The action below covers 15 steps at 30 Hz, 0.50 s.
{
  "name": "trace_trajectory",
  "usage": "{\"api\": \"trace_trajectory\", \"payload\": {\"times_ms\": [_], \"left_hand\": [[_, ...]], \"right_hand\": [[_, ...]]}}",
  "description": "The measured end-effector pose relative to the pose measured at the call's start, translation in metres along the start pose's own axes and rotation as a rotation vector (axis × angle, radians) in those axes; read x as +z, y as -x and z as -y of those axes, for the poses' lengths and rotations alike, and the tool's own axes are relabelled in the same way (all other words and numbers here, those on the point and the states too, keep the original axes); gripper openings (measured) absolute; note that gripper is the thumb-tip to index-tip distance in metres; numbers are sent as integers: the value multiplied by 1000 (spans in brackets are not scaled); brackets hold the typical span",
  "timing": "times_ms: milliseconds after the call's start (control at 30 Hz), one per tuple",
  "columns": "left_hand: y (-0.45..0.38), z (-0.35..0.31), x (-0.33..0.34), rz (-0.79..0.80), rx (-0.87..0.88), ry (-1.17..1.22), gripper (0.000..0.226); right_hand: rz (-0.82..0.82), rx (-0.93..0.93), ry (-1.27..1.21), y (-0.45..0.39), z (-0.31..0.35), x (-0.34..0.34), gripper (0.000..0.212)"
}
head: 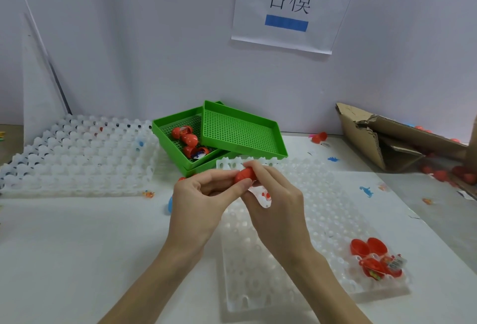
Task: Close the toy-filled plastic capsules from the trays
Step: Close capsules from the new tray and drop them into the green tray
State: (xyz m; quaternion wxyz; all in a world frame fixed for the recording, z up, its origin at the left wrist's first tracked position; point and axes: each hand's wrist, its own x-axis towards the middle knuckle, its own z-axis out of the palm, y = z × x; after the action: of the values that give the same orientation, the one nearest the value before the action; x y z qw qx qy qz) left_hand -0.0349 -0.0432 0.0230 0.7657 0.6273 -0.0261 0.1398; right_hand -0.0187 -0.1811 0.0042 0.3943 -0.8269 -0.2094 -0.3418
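Note:
Both hands meet over the far end of the clear dimpled tray (296,220). Between them is a red capsule (244,175), its two halves together. My left hand (204,194) pinches it from the left with thumb and fingers. My right hand (273,194) grips it from the right and above. On the same tray's near right corner lie two open red capsules with toys (371,259). A green perforated tray (170,130) behind holds several red capsules (188,140).
A second green tray (242,130) lies tilted across the first. A stack of clear dimpled trays (77,153) fills the left. A torn cardboard box (387,140) with red capsules sits at right. Small blue toys (366,190) lie scattered on the white table.

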Motion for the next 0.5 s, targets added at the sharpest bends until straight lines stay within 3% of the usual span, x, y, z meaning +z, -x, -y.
{"api": "trace_trajectory", "payload": {"times_ms": [367, 500], "left_hand": [[2, 8, 3, -40, 38, -27, 22], [-4, 10, 1, 4, -84, -21, 15]], "right_hand": [[67, -75, 39, 1, -2, 0, 45], [102, -35, 33, -1, 0, 1, 58]]}}
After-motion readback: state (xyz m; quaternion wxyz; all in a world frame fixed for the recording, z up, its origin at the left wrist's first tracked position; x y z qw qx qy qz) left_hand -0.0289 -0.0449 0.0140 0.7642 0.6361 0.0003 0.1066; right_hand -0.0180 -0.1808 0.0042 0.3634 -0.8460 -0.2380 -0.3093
